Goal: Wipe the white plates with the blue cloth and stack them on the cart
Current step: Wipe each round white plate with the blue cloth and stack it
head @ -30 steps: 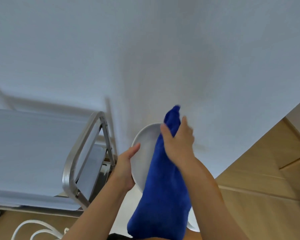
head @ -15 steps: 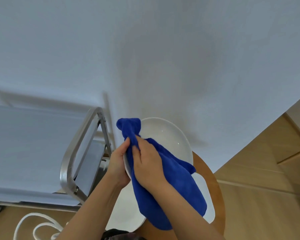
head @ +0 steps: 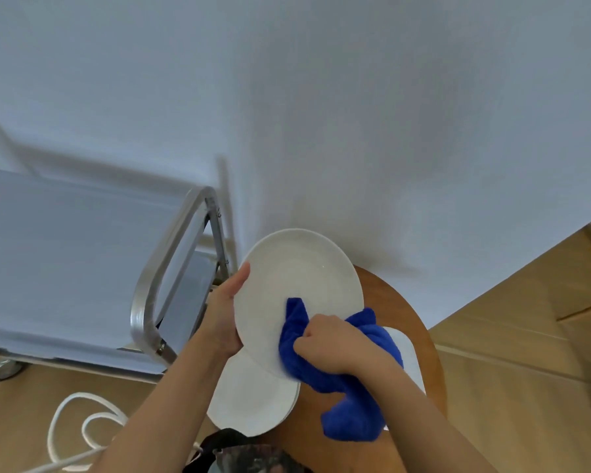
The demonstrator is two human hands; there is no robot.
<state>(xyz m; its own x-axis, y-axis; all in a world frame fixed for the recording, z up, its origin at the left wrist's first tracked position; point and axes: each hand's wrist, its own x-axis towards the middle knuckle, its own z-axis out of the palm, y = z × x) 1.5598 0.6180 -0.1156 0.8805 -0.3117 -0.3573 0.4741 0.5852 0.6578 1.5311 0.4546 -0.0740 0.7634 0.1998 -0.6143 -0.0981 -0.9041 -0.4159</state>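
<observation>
Two hands are at work in front of us. Our left hand (head: 224, 315) grips the round white ceramic plate (head: 296, 288) at its left rim, thumb lying along the edge and the fingers hidden behind it, so the plate is held up tilted, its face turned toward us, above the round brown wooden tabletop (head: 420, 339). Our right hand (head: 331, 343) is clenched around a bunched blue terry cloth (head: 355, 397) and presses a fold of it against the lower right part of the plate's face; the rest of the cloth hangs down past the wrist over the tabletop.

Below the held plate, a short stack of white plates (head: 249, 404) lies flat on the tabletop's near left side, partly covered by the tilted plate. Another white plate (head: 405, 349) lies on the tabletop to the right, mostly hidden behind the cloth and our right forearm.

To the left stands the steel-framed cart (head: 166, 268) with its pale flat shelf (head: 65, 261), just beside the tabletop. A looped white cable (head: 72, 428) lies on the wooden floor (head: 526, 353) at lower left. A plain white wall (head: 321, 114) fills the background.
</observation>
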